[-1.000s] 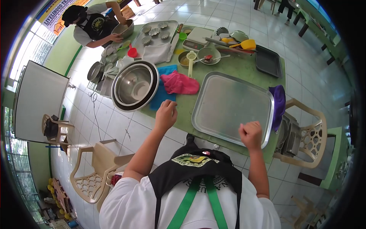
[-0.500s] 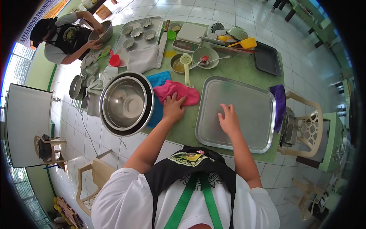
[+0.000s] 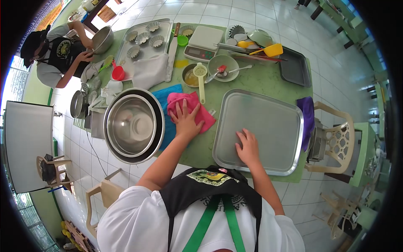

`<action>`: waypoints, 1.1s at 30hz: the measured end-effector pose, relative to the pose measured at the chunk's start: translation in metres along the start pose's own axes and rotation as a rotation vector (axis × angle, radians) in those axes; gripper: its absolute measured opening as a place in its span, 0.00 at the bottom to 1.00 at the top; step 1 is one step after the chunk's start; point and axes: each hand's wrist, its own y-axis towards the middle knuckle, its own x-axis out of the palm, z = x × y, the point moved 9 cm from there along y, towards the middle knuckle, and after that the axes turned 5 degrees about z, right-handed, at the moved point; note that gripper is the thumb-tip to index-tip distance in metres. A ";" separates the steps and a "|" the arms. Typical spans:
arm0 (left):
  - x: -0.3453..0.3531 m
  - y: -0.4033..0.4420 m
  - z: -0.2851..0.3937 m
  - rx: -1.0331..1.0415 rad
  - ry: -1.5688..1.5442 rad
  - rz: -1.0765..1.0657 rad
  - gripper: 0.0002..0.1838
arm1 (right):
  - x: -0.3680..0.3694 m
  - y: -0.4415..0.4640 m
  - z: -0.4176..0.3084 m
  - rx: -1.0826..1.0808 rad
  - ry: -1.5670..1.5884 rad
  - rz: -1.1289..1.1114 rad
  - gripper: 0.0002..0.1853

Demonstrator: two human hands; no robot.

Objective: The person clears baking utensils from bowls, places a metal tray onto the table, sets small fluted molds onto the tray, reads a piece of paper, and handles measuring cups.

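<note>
My left hand (image 3: pixel 187 122) lies with fingers spread on a bunched pink cloth (image 3: pixel 206 116), partly over a blue cloth (image 3: pixel 170 135). To the left of that hand stand nested steel mixing bowls (image 3: pixel 133 126). My right hand (image 3: pixel 248 147) is over the near left part of a large metal baking tray (image 3: pixel 268 122), fingers partly stretched and nothing in them. Whether it touches the tray I cannot tell. Beyond my left hand, a pale long-handled strainer (image 3: pixel 201 84) rests across a small metal bowl (image 3: pixel 189 78).
A co-worker (image 3: pixel 63 52) at the far left holds a metal bowl (image 3: pixel 103 40). Fluted tins sit on another tray (image 3: pixel 166 31), beside a knife (image 3: pixel 173 54). A kitchen scale (image 3: pixel 203 44), a glass bowl (image 3: pixel 228 63) and a dark pan (image 3: pixel 294 69) line the back. A purple cloth (image 3: pixel 307 113) hangs at the right edge.
My left hand's fingers have spread wider on the pink cloth, which is bunched differently. My right hand has come nearer to me over the tray. The camera view has shifted slightly.
</note>
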 end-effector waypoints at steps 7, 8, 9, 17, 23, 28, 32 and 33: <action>0.026 -0.014 -0.002 0.222 0.057 -0.075 0.30 | 0.018 0.011 -0.008 -0.173 -0.145 -0.018 0.28; 0.022 -0.018 -0.002 0.226 -0.002 -0.022 0.29 | 0.020 0.011 -0.008 -0.212 -0.160 0.015 0.29; 0.024 -0.020 -0.004 0.223 -0.002 -0.032 0.29 | 0.024 0.012 -0.004 -0.207 -0.157 0.007 0.29; 0.026 -0.025 -0.006 0.259 -0.027 0.086 0.26 | 0.031 0.023 -0.010 -0.320 -0.143 0.020 0.27; 0.024 -0.043 -0.004 0.304 -0.098 -0.003 0.28 | 0.031 0.015 -0.016 -0.346 -0.163 0.025 0.26; 0.021 -0.051 -0.001 0.329 -0.104 -0.042 0.28 | 0.029 0.016 -0.017 -0.334 -0.164 0.037 0.26; 0.022 -0.051 0.000 0.323 -0.094 -0.032 0.28 | 0.028 0.018 -0.017 -0.328 -0.154 0.043 0.25; 0.022 -0.051 0.000 0.324 -0.096 -0.033 0.28 | 0.028 0.018 -0.017 -0.327 -0.155 0.043 0.25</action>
